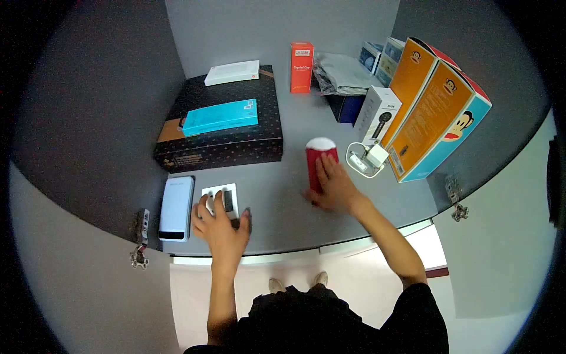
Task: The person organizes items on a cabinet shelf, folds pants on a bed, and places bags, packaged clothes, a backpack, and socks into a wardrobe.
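My left hand (221, 230) is spread over a small white rectangular device (229, 192) with a dark window. Its fingers are apart over the near part of the device, and whether they press on it I cannot tell. My right hand (339, 186) is around the lower part of a red item with a rounded white end (314, 165); its fingers lie along the top and the thumb is at the left side, slightly blurred. Beside my left hand lies a pale power bank (177, 206) with a black end. A white charger with a coiled cable (376, 156) lies right of the red item.
A black patterned box (221, 150) at left bears a blue box (221, 117) and a white box (233, 72). Behind stand a red box (302, 68) and a grey plastic packet (345, 74). A white box (377, 115) and orange monkey boxes (433, 115) stand at right. Cabinet walls enclose the shelf.
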Motion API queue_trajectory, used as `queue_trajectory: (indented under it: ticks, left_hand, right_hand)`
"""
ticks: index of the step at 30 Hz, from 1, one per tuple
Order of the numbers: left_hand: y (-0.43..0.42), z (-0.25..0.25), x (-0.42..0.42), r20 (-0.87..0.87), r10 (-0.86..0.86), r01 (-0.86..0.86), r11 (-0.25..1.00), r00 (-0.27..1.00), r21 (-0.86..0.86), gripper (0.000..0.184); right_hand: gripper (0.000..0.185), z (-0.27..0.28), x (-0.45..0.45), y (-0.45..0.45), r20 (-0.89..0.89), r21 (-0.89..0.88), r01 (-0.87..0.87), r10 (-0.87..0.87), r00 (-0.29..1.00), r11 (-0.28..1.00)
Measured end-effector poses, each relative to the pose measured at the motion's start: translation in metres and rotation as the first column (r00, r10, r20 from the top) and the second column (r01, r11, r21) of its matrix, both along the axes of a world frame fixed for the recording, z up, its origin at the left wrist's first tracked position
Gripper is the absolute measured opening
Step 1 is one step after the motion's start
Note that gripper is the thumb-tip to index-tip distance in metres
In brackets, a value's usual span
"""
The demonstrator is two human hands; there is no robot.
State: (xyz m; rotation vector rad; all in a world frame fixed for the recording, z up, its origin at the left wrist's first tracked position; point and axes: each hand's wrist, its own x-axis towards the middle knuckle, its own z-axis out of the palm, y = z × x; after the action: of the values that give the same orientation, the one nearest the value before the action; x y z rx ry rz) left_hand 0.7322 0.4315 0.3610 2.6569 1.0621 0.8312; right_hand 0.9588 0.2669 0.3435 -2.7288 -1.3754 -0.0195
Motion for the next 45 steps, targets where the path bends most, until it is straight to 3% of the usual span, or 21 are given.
queue_trajectory:
  ticks: [4, 6, 8, 9, 10, 12, 13, 14, 16, 17, 19, 20, 22, 24, 26, 28, 29, 31, 34, 38, 45]
  left_hand:
    - [-0.034, 0.008, 0.012, 0.141, -0.243, 0.251, 0.967, 0.96, -0.045, 0.06]
    - [-0.052, 0.004, 0.023, 0.2, -0.484, 0.51, 0.854, 0.852, -0.104, 0.055]
    - [-0.073, 0.0, 0.037, 0.221, -0.543, 0.575, 0.808, 0.81, -0.125, 0.05]
    - [-0.082, -0.004, 0.045, 0.243, -0.569, 0.612, 0.775, 0.785, -0.162, 0.049]
    - [-0.089, -0.007, 0.05, 0.265, -0.594, 0.646, 0.738, 0.759, -0.197, 0.049]
    - [-0.099, -0.007, 0.061, 0.25, -0.641, 0.685, 0.707, 0.726, -0.178, 0.048]
    - [-0.104, -0.007, 0.067, 0.237, -0.677, 0.715, 0.681, 0.697, -0.157, 0.048]
    - [-0.109, -0.006, 0.073, 0.235, -0.69, 0.728, 0.667, 0.684, -0.16, 0.048]
    - [-0.117, 0.001, 0.086, 0.205, -0.774, 0.801, 0.578, 0.599, -0.157, 0.052]
    - [-0.123, 0.011, 0.094, 0.204, -0.782, 0.808, 0.566, 0.588, -0.161, 0.052]
    - [-0.14, 0.037, 0.113, 0.262, -0.897, 0.934, 0.326, 0.355, -0.149, 0.049]
    - [-0.149, 0.036, 0.12, 0.26, -0.902, 0.937, 0.314, 0.345, -0.153, 0.049]
    - [-0.167, 0.029, 0.134, 0.19, -0.949, 0.936, 0.186, 0.25, -0.299, 0.043]
    - [-0.183, 0.01, 0.148, 0.167, -0.951, 0.932, 0.203, 0.261, -0.3, 0.041]
    - [-0.193, -0.002, 0.154, 0.145, -0.949, 0.927, 0.227, 0.279, -0.299, 0.038]
    - [-0.199, -0.009, 0.152, 0.047, -0.878, 0.86, 0.454, 0.476, -0.235, 0.04]
    - [-0.203, -0.006, 0.15, 0.047, -0.879, 0.861, 0.453, 0.475, -0.232, 0.04]
    - [-0.212, 0.006, 0.144, 0.015, -0.842, 0.823, 0.523, 0.539, -0.223, 0.041]
    - [-0.223, -0.004, 0.141, -0.055, -0.856, 0.851, 0.516, 0.513, -0.093, 0.044]
    - [-0.233, -0.016, 0.15, -0.061, -0.827, 0.823, 0.562, 0.559, -0.08, 0.044]
    - [-0.254, -0.024, 0.191, 0.064, -0.838, 0.839, 0.533, 0.541, -0.111, 0.036]
  right_hand:
    - [0.099, 0.015, -0.058, -0.048, -0.059, -0.029, -0.133, 0.131, 0.99, 0.991]
    - [0.099, 0.031, -0.075, -0.071, -0.064, -0.023, -0.181, 0.18, 0.982, 0.983]
    - [0.097, 0.044, -0.086, -0.09, -0.112, -0.192, -0.281, 0.263, 0.958, 0.94]
    - [0.078, 0.034, -0.087, -0.099, -0.008, -0.13, -0.285, 0.286, 0.958, 0.95]
    - [0.078, 0.024, -0.084, -0.108, -0.014, -0.13, -0.273, 0.273, 0.962, 0.953]
    - [0.057, 0.014, -0.074, -0.128, 0.157, 0.027, -0.302, 0.294, 0.943, 0.953]
    - [0.041, 0.023, -0.074, -0.139, 0.086, 0.181, -0.272, 0.26, 0.962, 0.945]
    - [0.041, 0.025, -0.07, -0.154, 0.083, 0.182, -0.253, 0.242, 0.967, 0.95]
    - [0.035, 0.027, -0.059, -0.193, -0.265, 0.557, -0.105, 0.296, 0.918, 0.824]
    - [0.032, 0.028, -0.052, -0.213, -0.307, 0.639, -0.024, 0.283, 0.909, 0.769]
    - [0.024, 0.036, -0.043, -0.239, -0.352, 0.739, 0.136, 0.207, 0.913, 0.66]
    - [0.023, 0.038, -0.031, -0.251, -0.278, 0.796, 0.068, 0.263, 0.924, 0.602]
    - [0.023, 0.032, -0.01, -0.275, -0.325, 0.872, 0.115, 0.387, 0.863, 0.475]
    - [0.024, 0.029, 0.01, -0.29, -0.434, 0.852, 0.205, 0.43, 0.792, 0.482]
    - [0.028, 0.041, 0.018, -0.297, -0.39, 0.661, 0.183, 0.124, 0.912, 0.728]
    - [0.039, 0.044, 0.006, -0.294, -0.212, 0.471, 0.395, -0.334, 0.918, 0.789]
    - [0.039, 0.046, -0.002, -0.29, -0.21, 0.473, 0.396, -0.335, 0.918, 0.787]
    - [0.047, 0.048, -0.02, -0.279, -0.026, 0.421, 0.321, -0.343, 0.939, 0.848]
    - [0.045, 0.042, -0.036, -0.262, -0.106, 0.443, 0.357, -0.347, 0.932, 0.822]
    - [0.044, 0.015, -0.037, -0.261, -0.101, 0.297, 0.288, -0.27, 0.957, 0.91]
    - [0.044, 0.006, -0.006, -0.258, -0.006, 0.344, 0.394, -0.417, 0.909, 0.852]
